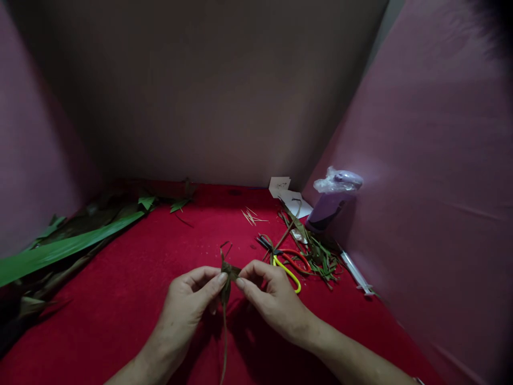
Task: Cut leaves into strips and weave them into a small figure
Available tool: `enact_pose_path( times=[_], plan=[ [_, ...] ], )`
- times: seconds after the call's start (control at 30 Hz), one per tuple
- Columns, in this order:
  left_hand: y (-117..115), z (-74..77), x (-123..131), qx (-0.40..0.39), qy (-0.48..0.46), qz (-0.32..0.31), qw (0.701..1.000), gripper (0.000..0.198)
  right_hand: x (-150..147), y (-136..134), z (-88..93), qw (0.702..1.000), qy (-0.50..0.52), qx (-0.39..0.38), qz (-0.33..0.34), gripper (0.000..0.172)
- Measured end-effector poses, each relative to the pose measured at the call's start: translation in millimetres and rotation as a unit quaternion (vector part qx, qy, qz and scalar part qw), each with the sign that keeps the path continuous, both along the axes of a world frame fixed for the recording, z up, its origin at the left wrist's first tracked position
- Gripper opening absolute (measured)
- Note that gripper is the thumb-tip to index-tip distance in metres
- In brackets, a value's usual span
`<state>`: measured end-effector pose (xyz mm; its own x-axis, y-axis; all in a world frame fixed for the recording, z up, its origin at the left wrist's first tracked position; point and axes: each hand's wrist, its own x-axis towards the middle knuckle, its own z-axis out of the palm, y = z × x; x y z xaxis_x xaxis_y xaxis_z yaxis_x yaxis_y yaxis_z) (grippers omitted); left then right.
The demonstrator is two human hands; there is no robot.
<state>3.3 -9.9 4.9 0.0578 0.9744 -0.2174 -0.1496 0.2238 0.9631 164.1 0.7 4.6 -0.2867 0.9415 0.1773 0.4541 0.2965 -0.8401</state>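
Observation:
Between my two hands is a small folded piece of dried brown-green leaf (226, 269), with a thin strip trailing down from it toward the bottom edge. My left hand (188, 299) pinches its left side between thumb and forefinger. On the other side, the thumb and forefinger of my right hand (268, 297) are closed on its right end. Just beyond my right hand lie scissors (292, 260) with one red and one yellow handle loop. Their dark blades are partly covered by leaf strips.
Several toothpicks (251, 216) lie scattered on the red cloth (132, 289). At right are a heap of leaf scraps (323, 256), a purple bottle (331, 206) with plastic over its top, white paper (294, 200) and a clear syringe-like tube (356, 272). Long green leaves (76, 243) line the left.

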Motion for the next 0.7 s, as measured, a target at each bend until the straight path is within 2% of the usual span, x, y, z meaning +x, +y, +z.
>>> enact_pose_path(
  times=[0.17, 0.37, 0.47, 0.7],
  plan=[
    [-0.1, 2.5, 1.2, -0.005, 0.004, 0.005, 1.0, 0.02, 0.5, 4.7, -2.3, 0.99, 0.092, -0.107, 0.011, 0.02],
    [1.3, 1.3, 3.5, 0.023, 0.035, 0.021, 0.999, 0.015, -1.4, 8.7, -3.6, 0.955, 0.213, -0.196, 0.065, 0.021],
    [0.4, 1.4, 4.3, 0.033, 0.045, 0.015, 0.998, 0.013, -1.8, 7.5, -2.8, 0.948, 0.22, -0.219, 0.07, 0.021],
    [-2.0, 0.0, 5.5, 0.056, 0.076, 0.016, 0.995, 0.011, -2.7, 3.3, -1.4, 0.958, 0.187, -0.21, 0.055, 0.022]
  ],
)
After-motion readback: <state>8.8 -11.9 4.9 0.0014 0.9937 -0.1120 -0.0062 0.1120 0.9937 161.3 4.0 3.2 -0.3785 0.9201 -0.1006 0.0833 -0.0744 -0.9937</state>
